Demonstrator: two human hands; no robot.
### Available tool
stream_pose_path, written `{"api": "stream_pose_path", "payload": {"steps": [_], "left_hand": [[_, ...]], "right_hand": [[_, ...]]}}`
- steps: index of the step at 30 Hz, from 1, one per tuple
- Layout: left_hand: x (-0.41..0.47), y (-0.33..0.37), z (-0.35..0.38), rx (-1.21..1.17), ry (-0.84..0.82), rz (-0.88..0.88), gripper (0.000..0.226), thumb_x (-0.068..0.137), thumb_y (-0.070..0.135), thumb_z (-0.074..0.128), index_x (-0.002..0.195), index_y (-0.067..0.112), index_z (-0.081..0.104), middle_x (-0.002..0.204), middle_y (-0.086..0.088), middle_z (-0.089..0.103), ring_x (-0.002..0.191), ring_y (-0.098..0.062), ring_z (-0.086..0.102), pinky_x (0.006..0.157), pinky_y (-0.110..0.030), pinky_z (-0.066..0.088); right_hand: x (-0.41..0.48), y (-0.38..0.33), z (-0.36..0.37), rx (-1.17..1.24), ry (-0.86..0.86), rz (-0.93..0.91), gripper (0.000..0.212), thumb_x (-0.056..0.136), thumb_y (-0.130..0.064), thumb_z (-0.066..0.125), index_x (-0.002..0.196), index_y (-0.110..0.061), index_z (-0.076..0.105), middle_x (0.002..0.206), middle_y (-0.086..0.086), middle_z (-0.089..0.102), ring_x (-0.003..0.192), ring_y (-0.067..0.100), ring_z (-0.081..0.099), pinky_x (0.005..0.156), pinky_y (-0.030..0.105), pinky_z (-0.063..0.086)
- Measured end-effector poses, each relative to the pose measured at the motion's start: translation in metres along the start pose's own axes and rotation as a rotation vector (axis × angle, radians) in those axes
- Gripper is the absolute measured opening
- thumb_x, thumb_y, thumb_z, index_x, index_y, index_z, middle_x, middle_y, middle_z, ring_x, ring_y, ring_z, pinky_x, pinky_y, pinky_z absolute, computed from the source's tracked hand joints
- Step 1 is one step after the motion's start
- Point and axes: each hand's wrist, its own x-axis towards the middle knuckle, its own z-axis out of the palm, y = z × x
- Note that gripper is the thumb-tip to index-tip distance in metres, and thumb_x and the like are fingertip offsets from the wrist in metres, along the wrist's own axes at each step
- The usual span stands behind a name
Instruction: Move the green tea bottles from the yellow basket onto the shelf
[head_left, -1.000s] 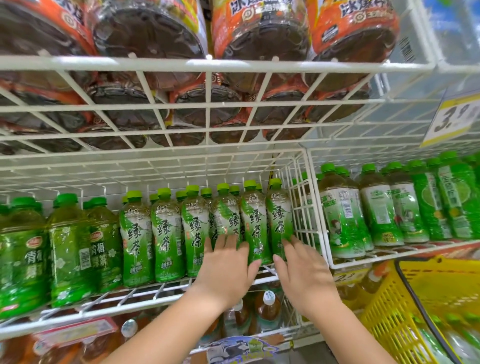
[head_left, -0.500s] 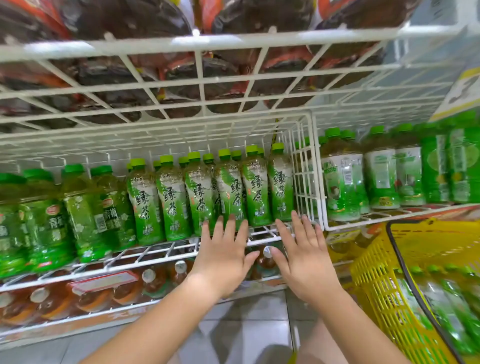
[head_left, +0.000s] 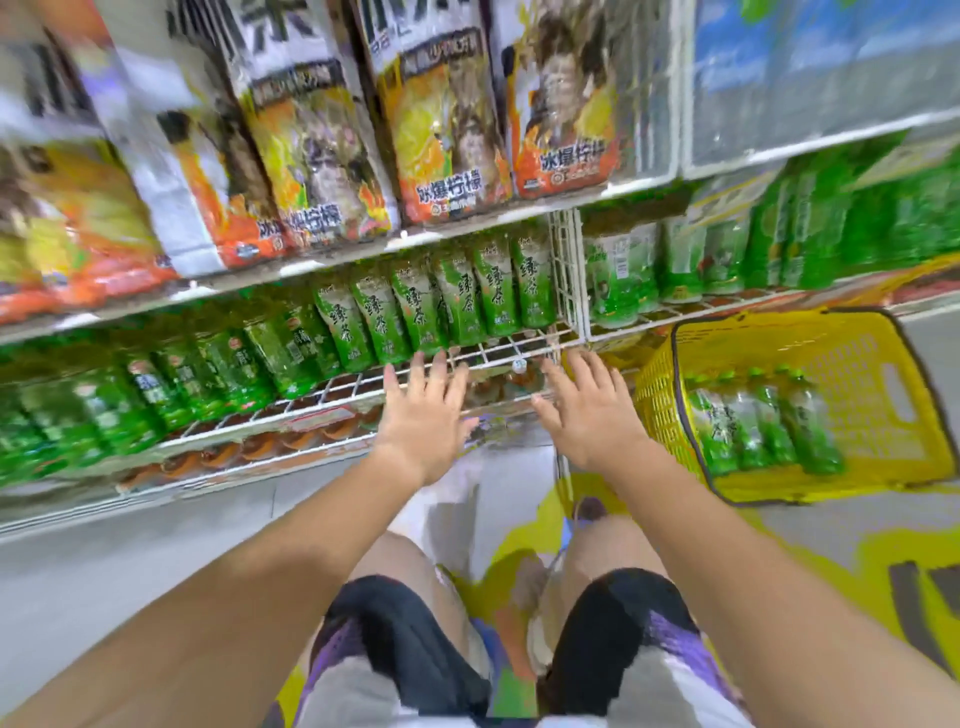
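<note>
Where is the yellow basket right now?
Head view, right side: the yellow basket sits on the floor beside the right hand, before the shelf, green tea bottles inside.

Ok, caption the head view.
Empty left hand and right hand hover by shelved green tea bottles; more sit in the yellow basket.

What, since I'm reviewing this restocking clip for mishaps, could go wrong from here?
Green tea bottles sit packed tight in the yellow basket; pulling one out could drag or tip its neighbours. The shelved row stands close together on the wire shelf, so a new bottle pushed in might knock some over.
</note>
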Motion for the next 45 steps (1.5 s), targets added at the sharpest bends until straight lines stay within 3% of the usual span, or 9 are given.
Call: {"api": "stream_pose_path", "payload": {"steps": [5, 12, 18, 23, 28, 32, 37, 42, 45], "left_hand": [[-0.054, 0.001, -0.08, -0.018, 0.032, 0.019, 0.078, 0.101, 0.063, 0.021, 0.162, 0.017, 0.002, 0.169, -0.013, 0.0, 0.154, -0.036, 0.002, 0.119, -0.063, 0.007], [-0.104, 0.011, -0.156, 0.022, 0.091, 0.156, 0.08, 0.1, 0.066, 0.017, 0.161, 0.018, -0.003, 0.168, -0.013, -0.003, 0.154, -0.037, 0.0, 0.121, -0.061, 0.01], [-0.128, 0.043, -0.204, 0.037, 0.198, 0.343, 0.082, 0.099, 0.066, 0.02, 0.161, 0.018, -0.002, 0.168, -0.014, -0.003, 0.154, -0.04, 0.001, 0.12, -0.063, 0.009], [-0.147, 0.093, -0.24, 0.092, 0.309, 0.478, 0.082, 0.099, 0.067, 0.018, 0.161, 0.017, -0.002, 0.168, -0.015, -0.001, 0.153, -0.041, 0.005, 0.12, -0.063, 0.01], [-0.163, 0.154, -0.268, 0.093, 0.376, 0.553, 0.084, 0.098, 0.069, 0.02, 0.162, 0.017, 0.0, 0.168, -0.016, -0.001, 0.154, -0.04, 0.003, 0.12, -0.065, 0.008], [-0.174, 0.214, -0.282, 0.063, 0.4, 0.561, 0.083, 0.099, 0.067, 0.021, 0.162, 0.018, -0.001, 0.168, -0.015, -0.002, 0.154, -0.038, 0.0, 0.119, -0.065, 0.004], [-0.186, 0.297, -0.284, 0.021, 0.413, 0.523, 0.084, 0.098, 0.069, 0.021, 0.161, 0.018, 0.0, 0.168, -0.014, -0.001, 0.154, -0.038, 0.001, 0.119, -0.066, 0.006], [-0.194, 0.345, -0.29, -0.009, 0.416, 0.441, 0.086, 0.096, 0.072, 0.018, 0.161, 0.019, -0.002, 0.168, -0.014, -0.001, 0.154, -0.04, 0.0, 0.119, -0.066, 0.007], [-0.196, 0.361, -0.292, -0.068, 0.412, 0.372, 0.086, 0.096, 0.073, 0.017, 0.162, 0.02, -0.001, 0.169, -0.013, 0.0, 0.154, -0.04, 0.0, 0.119, -0.066, 0.005]], "right_hand": [[-0.053, -0.005, -0.068, 0.002, -0.033, 0.024, 0.067, 0.098, -0.057, 0.021, 0.156, -0.025, 0.018, 0.164, 0.01, 0.01, 0.149, 0.032, 0.009, 0.119, 0.05, 0.009], [-0.135, -0.003, -0.146, 0.038, 0.024, 0.146, 0.068, 0.101, -0.054, 0.028, 0.157, -0.021, 0.011, 0.164, 0.013, 0.009, 0.15, 0.033, 0.006, 0.119, 0.049, 0.007], [-0.22, 0.006, -0.184, 0.02, 0.128, 0.359, 0.069, 0.1, -0.057, 0.024, 0.158, -0.02, 0.012, 0.164, 0.014, 0.008, 0.15, 0.033, 0.007, 0.119, 0.05, 0.009], [-0.281, 0.025, -0.201, 0.029, 0.249, 0.507, 0.089, 0.084, -0.064, 0.001, 0.155, -0.018, 0.027, 0.16, 0.018, 0.023, 0.146, 0.037, 0.021, 0.116, 0.052, 0.018], [-0.333, 0.063, -0.218, 0.027, 0.285, 0.593, 0.09, 0.082, -0.065, 0.0, 0.156, -0.019, 0.023, 0.16, 0.017, 0.023, 0.147, 0.036, 0.021, 0.116, 0.052, 0.018], [-0.367, 0.112, -0.224, 0.036, 0.317, 0.592, 0.082, 0.089, -0.063, 0.015, 0.149, -0.014, 0.039, 0.151, 0.021, 0.04, 0.138, 0.041, 0.038, 0.108, 0.057, 0.033], [-0.409, 0.182, -0.237, -0.001, 0.301, 0.544, 0.083, 0.087, -0.063, 0.012, 0.151, -0.016, 0.036, 0.155, 0.02, 0.034, 0.142, 0.04, 0.032, 0.113, 0.056, 0.027], [-0.435, 0.248, -0.258, -0.078, 0.291, 0.434, 0.069, 0.09, -0.056, 0.033, 0.136, -0.011, 0.057, 0.135, 0.025, 0.056, 0.118, 0.045, 0.057, 0.093, 0.059, 0.048], [-0.433, 0.274, -0.271, -0.126, 0.283, 0.36, 0.075, 0.096, -0.061, 0.017, 0.142, -0.012, 0.051, 0.142, 0.023, 0.05, 0.128, 0.044, 0.049, 0.1, 0.057, 0.043]]}}
